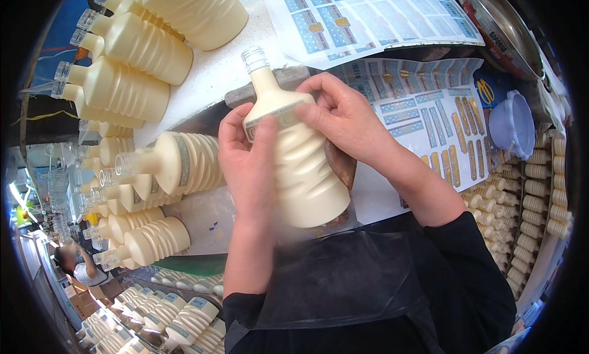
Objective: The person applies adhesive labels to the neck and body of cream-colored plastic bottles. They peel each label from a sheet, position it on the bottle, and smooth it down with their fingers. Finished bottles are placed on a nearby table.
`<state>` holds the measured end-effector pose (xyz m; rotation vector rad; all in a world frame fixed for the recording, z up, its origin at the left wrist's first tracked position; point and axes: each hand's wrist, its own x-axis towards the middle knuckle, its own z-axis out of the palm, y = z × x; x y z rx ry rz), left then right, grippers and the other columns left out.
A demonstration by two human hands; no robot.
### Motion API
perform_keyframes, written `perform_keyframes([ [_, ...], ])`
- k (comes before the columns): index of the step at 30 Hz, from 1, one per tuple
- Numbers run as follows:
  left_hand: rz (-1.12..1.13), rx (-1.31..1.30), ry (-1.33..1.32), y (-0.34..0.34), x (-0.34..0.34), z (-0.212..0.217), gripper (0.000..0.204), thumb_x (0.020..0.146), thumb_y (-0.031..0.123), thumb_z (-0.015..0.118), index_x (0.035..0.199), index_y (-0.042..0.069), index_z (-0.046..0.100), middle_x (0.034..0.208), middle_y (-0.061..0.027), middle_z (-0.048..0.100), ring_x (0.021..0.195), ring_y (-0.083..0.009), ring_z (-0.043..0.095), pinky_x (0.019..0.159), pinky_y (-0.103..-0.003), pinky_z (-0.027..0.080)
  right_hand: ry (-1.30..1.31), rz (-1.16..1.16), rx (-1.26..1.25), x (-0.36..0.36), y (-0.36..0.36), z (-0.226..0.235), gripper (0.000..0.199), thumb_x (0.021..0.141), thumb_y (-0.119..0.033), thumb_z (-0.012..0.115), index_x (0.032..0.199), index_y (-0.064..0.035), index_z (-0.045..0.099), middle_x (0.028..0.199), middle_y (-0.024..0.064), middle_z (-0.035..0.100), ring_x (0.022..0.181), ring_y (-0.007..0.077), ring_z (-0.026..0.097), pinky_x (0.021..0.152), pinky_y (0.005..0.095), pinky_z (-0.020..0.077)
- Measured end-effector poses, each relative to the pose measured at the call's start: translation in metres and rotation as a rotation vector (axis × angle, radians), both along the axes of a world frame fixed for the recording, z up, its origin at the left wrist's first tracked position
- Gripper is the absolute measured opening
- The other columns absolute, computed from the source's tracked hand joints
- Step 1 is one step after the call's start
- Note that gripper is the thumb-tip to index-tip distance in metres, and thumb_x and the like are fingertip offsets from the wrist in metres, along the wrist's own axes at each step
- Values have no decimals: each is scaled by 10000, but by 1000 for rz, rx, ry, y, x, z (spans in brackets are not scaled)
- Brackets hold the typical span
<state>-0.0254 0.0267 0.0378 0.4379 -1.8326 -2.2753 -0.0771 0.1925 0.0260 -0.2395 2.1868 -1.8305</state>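
A cream bottle point(310, 188) with wavy ridges and a clear threaded neck lies tilted in front of me, neck pointing away. Across its shoulder runs a narrow grey-blue label point(281, 116). My left hand point(245, 154) is closed at the bottle's left shoulder, thumb on the label's left part. At the opposite shoulder, my right hand point(350, 118) has its fingers curled and its thumb on the label's right end. Both hands hide the label's ends. A brown block point(341, 164) shows partly behind the bottle, under my right wrist.
Sheets of blue and gold labels point(423, 115) lie to the right, with another sheet point(380, 16) beyond. Cream bottles point(132, 90) stand at far left; labelled ones point(187, 161) lie nearer. A lilac bucket point(512, 126) is at right. Another person point(86, 268) is at far left.
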Motion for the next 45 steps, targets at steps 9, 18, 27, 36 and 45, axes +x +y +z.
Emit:
perform_keyframes([
  [9,1,17,16,0,0,-1,377,972,95,733,1284,-9,550,1183,-87,638,1026,-111,619,889,-270,529,-10,8,-17,-1,1,-1,314,986,-261,719,1206,-55,631,756,-68,539,701,13,492,635,199,413],
  [18,4,8,18,0,0,-1,375,973,96,731,1283,-14,552,1186,-90,640,1030,-111,619,897,-269,527,-24,18,-22,-1,1,-1,300,997,-251,699,1210,-53,627,769,-69,540,699,18,492,641,198,423],
  [27,9,3,10,1,0,-2,381,976,104,725,1290,-17,546,1195,-93,640,1048,-119,617,917,-276,520,-67,88,-187,-4,11,-6,251,1100,-205,478,1270,-80,615,960,-38,608,809,20,503,731,196,452],
  [36,1,35,27,-2,0,-7,392,973,107,734,1296,-12,545,1204,-97,644,1063,-124,623,929,-279,522,-41,66,-164,-1,5,-6,214,1068,-184,589,1237,-55,605,932,-5,674,849,29,601,752,218,500],
  [45,32,22,40,0,-1,-9,342,1002,84,685,1309,-12,567,1135,-99,687,991,-127,663,879,-276,565,-34,49,-147,0,3,-3,217,1065,-203,599,1221,-53,603,895,0,676,819,36,603,743,221,502],
])
